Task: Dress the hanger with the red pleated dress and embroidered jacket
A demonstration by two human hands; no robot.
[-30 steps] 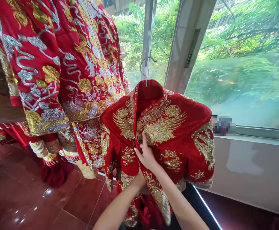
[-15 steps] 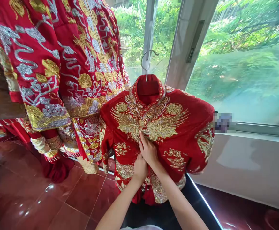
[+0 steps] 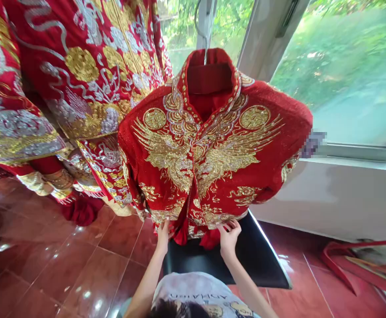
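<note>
A red jacket (image 3: pixel 213 154) with gold embroidered wings and a stand-up collar hangs on a hanger (image 3: pixel 206 42) in front of me. Its front edges part below the chest, leaving a gap at the bottom. My left hand (image 3: pixel 164 232) pinches the embroidered hem on the left of the gap. On the other side, my right hand (image 3: pixel 229 232) has its thumb and fingers closed on the hem. Red cloth shows between and below the two hands.
Other red garments (image 3: pixel 80 84) with gold and silver embroidery hang close at the left. A black bench (image 3: pixel 255 260) stands below the jacket on the red tiled floor (image 3: pixel 73 274). Windows (image 3: pixel 338 79) line the back, and a red-framed object (image 3: pixel 361 265) is at the lower right.
Both hands have left the jacket's middle front closure and moved down and apart to its hem. The lower front now hangs parted. My view has come closer and tilted down.
</note>
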